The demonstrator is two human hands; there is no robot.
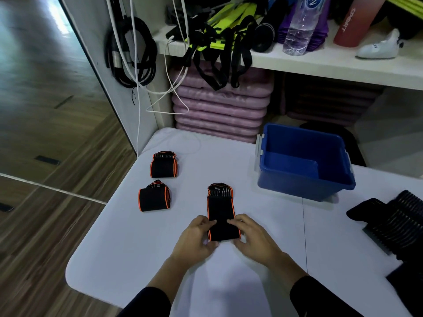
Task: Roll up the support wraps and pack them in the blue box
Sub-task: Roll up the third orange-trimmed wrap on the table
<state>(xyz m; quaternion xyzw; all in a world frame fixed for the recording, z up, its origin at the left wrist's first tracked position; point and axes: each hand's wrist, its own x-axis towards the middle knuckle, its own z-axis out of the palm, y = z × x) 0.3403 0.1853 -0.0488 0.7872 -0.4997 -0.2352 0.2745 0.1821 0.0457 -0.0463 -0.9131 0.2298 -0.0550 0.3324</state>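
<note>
My left hand (199, 234) and right hand (251, 236) pinch the near end of the orange-edged support wrap (220, 209), fingers curled over its sides to start a tight roll. It lies flat on the bench (137, 248); the blue box (304, 179) waits open beyond, to the right.

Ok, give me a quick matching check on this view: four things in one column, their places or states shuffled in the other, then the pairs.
Things:
1. blue box
2. centre wrap
3. far-left wrap
4. water bottle

Places or states:
A. standing on the shelf
B. rolled up, lying untouched
C. near end gripped by left hand and right hand
D. nothing visible inside

Pairs: 1-D, 2-C, 3-B, 4-A
</note>
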